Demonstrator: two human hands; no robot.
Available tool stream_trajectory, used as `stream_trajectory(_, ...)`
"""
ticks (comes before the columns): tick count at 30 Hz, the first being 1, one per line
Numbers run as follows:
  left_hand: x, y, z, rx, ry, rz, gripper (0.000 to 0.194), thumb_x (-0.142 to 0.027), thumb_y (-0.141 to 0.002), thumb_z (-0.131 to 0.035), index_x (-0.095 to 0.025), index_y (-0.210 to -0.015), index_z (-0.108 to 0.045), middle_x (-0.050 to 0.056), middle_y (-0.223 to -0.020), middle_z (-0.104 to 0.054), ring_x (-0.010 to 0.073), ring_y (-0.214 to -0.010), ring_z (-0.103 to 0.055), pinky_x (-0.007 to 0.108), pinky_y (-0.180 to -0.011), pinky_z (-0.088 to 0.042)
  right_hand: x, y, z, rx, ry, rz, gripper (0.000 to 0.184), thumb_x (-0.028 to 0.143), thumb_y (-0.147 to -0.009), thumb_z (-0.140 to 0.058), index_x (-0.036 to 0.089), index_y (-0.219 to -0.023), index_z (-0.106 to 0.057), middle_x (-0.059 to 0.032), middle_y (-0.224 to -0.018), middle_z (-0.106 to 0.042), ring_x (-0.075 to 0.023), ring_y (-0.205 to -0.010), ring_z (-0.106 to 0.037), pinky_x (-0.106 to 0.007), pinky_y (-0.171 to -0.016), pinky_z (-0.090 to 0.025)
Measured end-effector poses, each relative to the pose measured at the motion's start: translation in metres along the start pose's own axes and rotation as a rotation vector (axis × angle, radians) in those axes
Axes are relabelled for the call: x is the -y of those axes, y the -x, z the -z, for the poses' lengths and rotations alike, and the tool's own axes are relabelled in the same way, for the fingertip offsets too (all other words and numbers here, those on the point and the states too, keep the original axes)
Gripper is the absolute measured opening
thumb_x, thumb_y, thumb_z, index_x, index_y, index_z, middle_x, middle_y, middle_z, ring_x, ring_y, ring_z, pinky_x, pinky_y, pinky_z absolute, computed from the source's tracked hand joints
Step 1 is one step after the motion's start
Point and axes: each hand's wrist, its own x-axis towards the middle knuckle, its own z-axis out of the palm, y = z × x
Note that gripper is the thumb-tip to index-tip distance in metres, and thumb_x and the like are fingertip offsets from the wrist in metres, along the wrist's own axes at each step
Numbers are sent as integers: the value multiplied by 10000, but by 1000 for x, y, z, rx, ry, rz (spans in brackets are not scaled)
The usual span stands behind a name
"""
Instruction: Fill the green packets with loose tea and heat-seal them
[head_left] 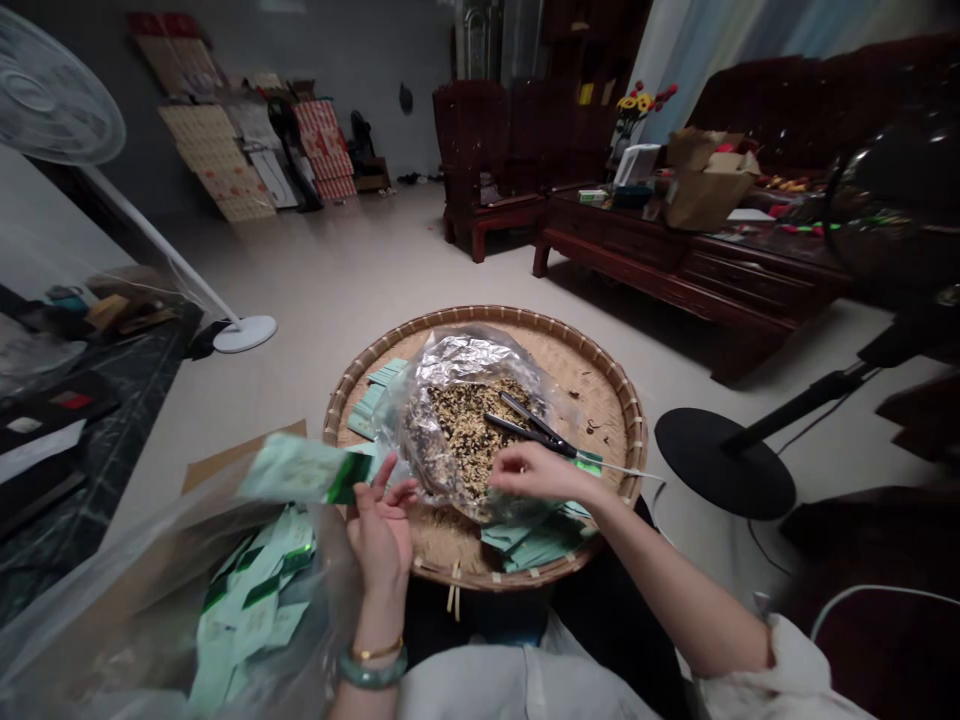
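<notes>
**One green packet (306, 470) in our left hand (382, 525)**

We pinch it by its shiny end, over one big clear bag (330, 580) with more packets inside, too many to count. Our other left fingers are spread out. Our right hand (536, 472) has curled fingers over the seed mix (461, 430); we can't tell if they hold anything. One black tool (536, 430) lies on the mix, on one round tray (611, 400).

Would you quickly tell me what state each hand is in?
Left hand: fingers spread, green packet at its thumb; whether gripped, I cannot tell.
Right hand: fingers curled by the seeds; any hold cannot be told.
</notes>
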Motion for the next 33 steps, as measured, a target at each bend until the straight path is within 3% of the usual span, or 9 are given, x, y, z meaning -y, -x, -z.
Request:
stream_trajectory(3,-1,-1,1,7,13,45,493,-479,-703,-678,-269,-1134,-562,4,-895,-711,60,-542,-614,149,-491,-456,5,12,-9,168,314,33,256,427,-714,-678,171,-719,-682,6,-635,-633,-111,-576,-540,-204,-526,-332)
stream_trajectory(7,10,7,-4,154,-136,146,435,-393,-662,-725,-176,-1022,-611,16,-740,-700,75,-492,-588,158,-465,-427,6,15,-17,209,559,-31,240,424,-649,-726,214,-764,-723,5,-674,-682,-125,-583,-561,-212,-501,-283)
stream_trajectory(10,14,13,-9,392,-405,251,349,-368,-667,-711,-138,-923,-650,57,-742,-706,125,-561,-617,192,-482,-439,4,17,-17,247,595,-28,309,471,-614,-731,234,-813,-726,5,-716,-698,-134,-596,-570,-213,-495,-272)
stream_trajectory(13,11,17,-10,751,-712,299,240,-304,-640,-727,-141,-811,-687,64,-744,-702,159,-643,-618,233,-569,-462,2,20,-15,264,586,18,352,470,-604,-731,240,-870,-722,7,-745,-699,-136,-614,-572,-211,-512,-284)
stream_trajectory(15,9,19,-9,972,-892,214,194,-256,-606,-749,-161,-768,-704,45,-744,-686,163,-681,-594,242,-617,-450,-1,21,-13,268,554,41,309,420,-623,-728,236,-871,-723,14,-739,-693,-128,-614,-567,-206,-524,-295)
stream_trajectory(17,7,19,-7,1097,-1021,63,153,-233,-602,-753,-186,-743,-716,32,-746,-668,169,-717,-572,250,-656,-431,-4,22,-11,272,492,48,240,353,-651,-717,230,-857,-727,22,-721,-686,-118,-611,-564,-196,-530,-310)
stream_trajectory(20,10,18,-6,1159,-1089,-65,46,-230,-686,-696,-203,-706,-727,40,-732,-664,181,-748,-573,261,-692,-416,-10,21,-9,285,388,33,173,285,-700,-684,217,-851,-732,22,-693,-680,-110,-600,-570,-183,-528,-333)
stream_trajectory(25,15,14,-4,1180,-1099,-78,193,-264,-811,-569,-199,-753,-742,58,-729,-687,183,-732,-585,256,-691,-413,-17,23,-9,260,290,36,160,256,-756,-632,184,-863,-727,5,-701,-683,-124,-620,-591,-188,-567,-382)
stream_trajectory(33,16,14,-4,1185,-1146,-102,207,-251,-805,-565,-179,-711,-735,52,-679,-673,175,-687,-581,239,-644,-408,-23,31,-17,168,254,69,173,207,-782,-573,175,-873,-717,-15,-785,-699,-144,-684,-606,-210,-642,-417)
